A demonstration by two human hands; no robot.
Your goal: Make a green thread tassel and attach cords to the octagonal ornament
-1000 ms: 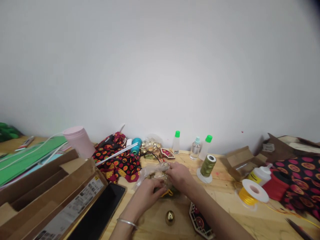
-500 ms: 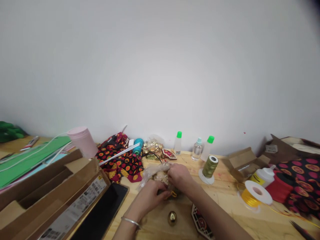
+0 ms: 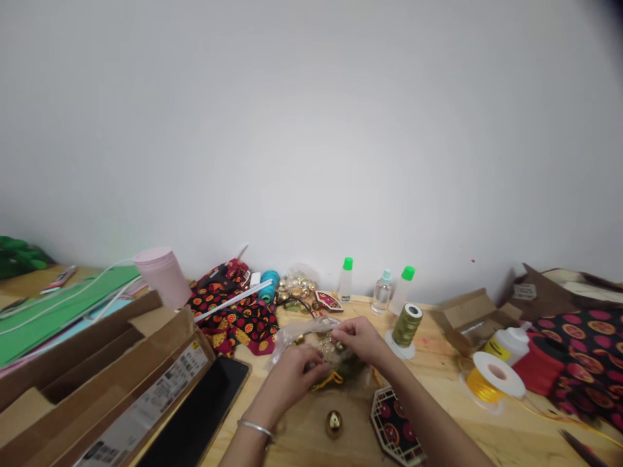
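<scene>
A clear plastic bag (image 3: 285,338) of small beads and gold balls (image 3: 331,350) lies open in front of me. My left hand (image 3: 294,371), with a silver bangle on its wrist, curls its fingers on the near left edge of the bag. At the bag's right side, my right hand (image 3: 361,338) pinches its edge between thumb and fingers. A yellow cord (image 3: 328,381) shows just below the bag. Closer to me sits a shiny gold bell-like ball (image 3: 334,423). An octagonal patterned piece with a lattice border (image 3: 393,425) is partly covered by my right forearm.
On the left are a long cardboard box (image 3: 111,383), a phone (image 3: 199,408) and a pink canister (image 3: 163,275). Patterned cloth (image 3: 238,311) lies behind. Green-capped bottles (image 3: 346,280), an olive thread spool (image 3: 407,326), a yellow cord spool (image 3: 491,383) and an open small box (image 3: 479,318) stand rightward.
My right hand has drawn back slightly to the right and up from the bag's middle, uncovering the beads. More of the octagonal piece shows. My left hand stays nearly in place.
</scene>
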